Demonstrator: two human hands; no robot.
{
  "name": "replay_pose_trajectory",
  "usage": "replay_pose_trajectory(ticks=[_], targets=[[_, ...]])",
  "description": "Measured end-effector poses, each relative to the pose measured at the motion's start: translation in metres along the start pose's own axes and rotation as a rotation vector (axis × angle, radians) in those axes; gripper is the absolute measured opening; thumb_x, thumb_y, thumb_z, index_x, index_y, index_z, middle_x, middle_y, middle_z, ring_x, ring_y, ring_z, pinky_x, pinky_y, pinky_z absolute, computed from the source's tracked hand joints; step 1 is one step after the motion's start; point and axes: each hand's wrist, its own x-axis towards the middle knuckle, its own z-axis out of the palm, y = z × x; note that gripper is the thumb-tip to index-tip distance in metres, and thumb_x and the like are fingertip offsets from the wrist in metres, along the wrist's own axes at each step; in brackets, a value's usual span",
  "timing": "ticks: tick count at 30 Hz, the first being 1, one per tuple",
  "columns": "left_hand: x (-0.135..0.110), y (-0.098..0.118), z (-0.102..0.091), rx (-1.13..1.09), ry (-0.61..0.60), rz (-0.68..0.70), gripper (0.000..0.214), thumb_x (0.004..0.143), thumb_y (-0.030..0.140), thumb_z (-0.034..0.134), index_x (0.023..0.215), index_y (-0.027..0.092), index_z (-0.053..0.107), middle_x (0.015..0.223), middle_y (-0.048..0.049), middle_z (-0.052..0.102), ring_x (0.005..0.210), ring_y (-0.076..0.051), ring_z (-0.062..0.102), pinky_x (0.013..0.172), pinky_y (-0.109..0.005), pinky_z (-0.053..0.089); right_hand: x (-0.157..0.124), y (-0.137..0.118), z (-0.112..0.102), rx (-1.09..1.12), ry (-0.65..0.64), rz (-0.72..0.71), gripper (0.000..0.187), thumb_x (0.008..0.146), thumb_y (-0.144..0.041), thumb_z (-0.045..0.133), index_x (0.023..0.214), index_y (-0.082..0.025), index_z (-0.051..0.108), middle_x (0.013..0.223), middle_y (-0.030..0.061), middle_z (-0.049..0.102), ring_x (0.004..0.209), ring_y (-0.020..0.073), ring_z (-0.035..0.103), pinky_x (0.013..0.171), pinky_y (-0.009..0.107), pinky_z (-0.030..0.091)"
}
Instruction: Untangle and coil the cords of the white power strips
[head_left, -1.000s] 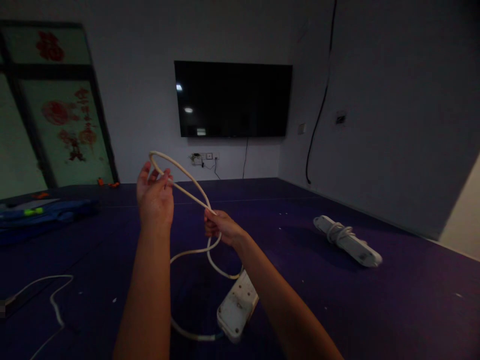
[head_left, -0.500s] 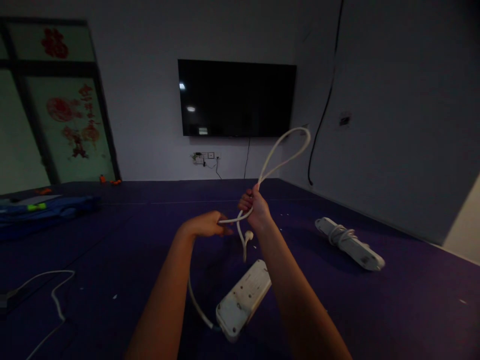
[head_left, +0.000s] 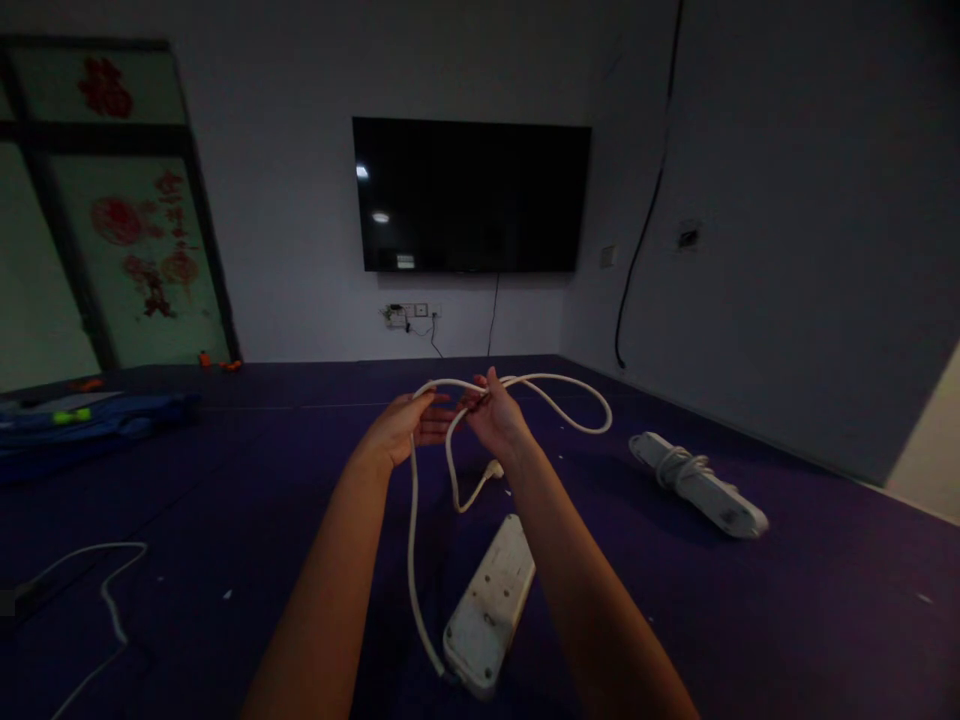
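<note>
A white power strip (head_left: 489, 605) lies on the purple floor in front of me, partly covered by my right forearm. Its white cord (head_left: 414, 560) rises from the near end to my left hand (head_left: 401, 425), where the thumb presses it and the other fingers stretch out beneath. From there the cord crosses to my right hand (head_left: 495, 415), whose fingers pinch it where a loop begins. That loop sticks out to the right, above the floor. Below the hands the cord's other end hangs in a bend, with the plug (head_left: 493, 470) close to the floor.
To the right lies a second power strip (head_left: 701, 485) with its cord wound around it. A thin white cable (head_left: 112, 600) runs over the floor at left, and blue fabric (head_left: 127, 415) lies farther back. A television (head_left: 472, 195) hangs on the far wall.
The cord loop has dropped from upright to nearly level, pointing right. My left hand has moved up and turned, its fingers extending under the cord. The power strip has shifted slightly.
</note>
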Motion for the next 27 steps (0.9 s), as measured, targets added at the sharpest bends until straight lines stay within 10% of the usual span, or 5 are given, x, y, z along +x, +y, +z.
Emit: replay_pose_trajectory(ticks=[8,12,18,27], targets=[[-0.003,0.0,-0.007,-0.098,-0.12,0.033,0.014,0.071,0.018,0.068,0.066,0.012,0.056,0.04,0.0096,0.035,0.03,0.001,0.026,0.033,-0.012,0.021,0.0,0.002,-0.008,-0.266,-0.07,0.015,0.043,0.083,-0.059,0.039,0.083,-0.02,0.056,0.065,0.0002,0.062,0.062,0.0132,0.058,0.059,0.025,0.042],[-0.004,0.008,-0.008,-0.215,0.032,0.163,0.012,0.077,0.02,0.061,0.069,0.012,0.057,0.037,0.012,0.026,0.028,0.0,0.018,0.031,-0.012,0.013,-0.004,0.011,-0.011,-0.534,-0.429,0.223,0.068,0.078,-0.073,0.024,0.096,-0.019,0.061,0.075,0.0034,0.064,0.074,0.015,0.059,0.065,0.026,0.042],[-0.015,0.026,-0.02,-0.414,0.138,0.298,0.031,0.083,0.032,0.054,0.059,0.014,0.048,0.034,0.0117,0.024,0.025,-0.001,0.019,0.03,-0.013,0.015,-0.005,0.057,-0.021,-1.157,-0.979,0.505,0.042,0.059,-0.049,0.073,0.072,-0.01,0.063,0.064,-0.0004,0.061,0.066,0.0125,0.057,0.068,0.024,0.041],[-0.026,0.039,-0.051,-0.557,0.253,0.5,0.025,0.088,0.027,0.048,0.066,0.016,0.048,0.042,0.0101,0.035,0.026,-0.001,0.025,0.03,-0.013,0.02,-0.017,0.085,-0.011,-1.175,-0.969,0.668,0.039,0.086,-0.045,0.047,0.072,-0.011,0.061,0.06,-0.0005,0.058,0.054,0.0075,0.053,0.056,0.019,0.039]])
